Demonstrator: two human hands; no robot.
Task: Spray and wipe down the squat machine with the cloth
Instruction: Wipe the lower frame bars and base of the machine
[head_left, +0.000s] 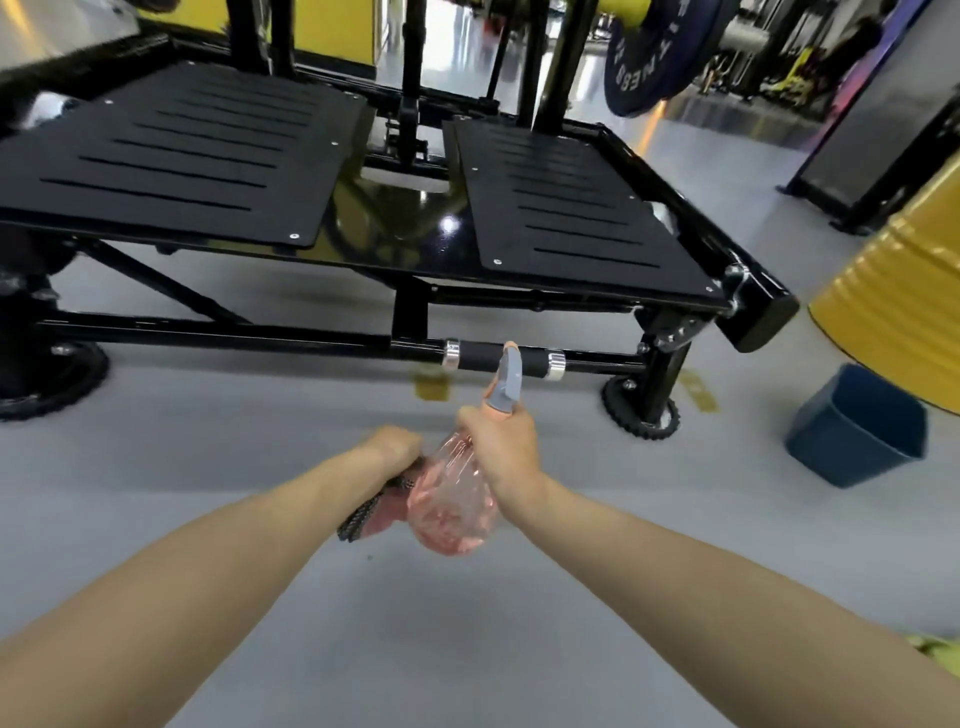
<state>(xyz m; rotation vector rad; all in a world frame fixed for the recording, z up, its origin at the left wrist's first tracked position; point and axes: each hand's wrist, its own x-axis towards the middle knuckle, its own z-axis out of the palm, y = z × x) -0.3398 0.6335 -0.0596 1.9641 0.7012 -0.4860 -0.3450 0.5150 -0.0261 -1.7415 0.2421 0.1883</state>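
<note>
The black squat machine (587, 218) fills the upper half of the view, with two slotted foot plates and a low front bar with a padded grip (501, 358). My right hand (506, 441) grips the neck of a clear pink spray bottle (452, 512), whose grey nozzle (506, 376) points up toward the front bar. My left hand (395, 447) holds a dark grey and pink cloth (371, 512), bunched just left of the bottle. Both hands are over the grey floor in front of the machine.
A blue bin (857, 423) stands on the floor at the right, beside a yellow drum (904, 301). A dark weight plate (649, 57) hangs on a bar at the upper right. Black frame feet (641, 410) and a wheel (47, 379) rest on the floor.
</note>
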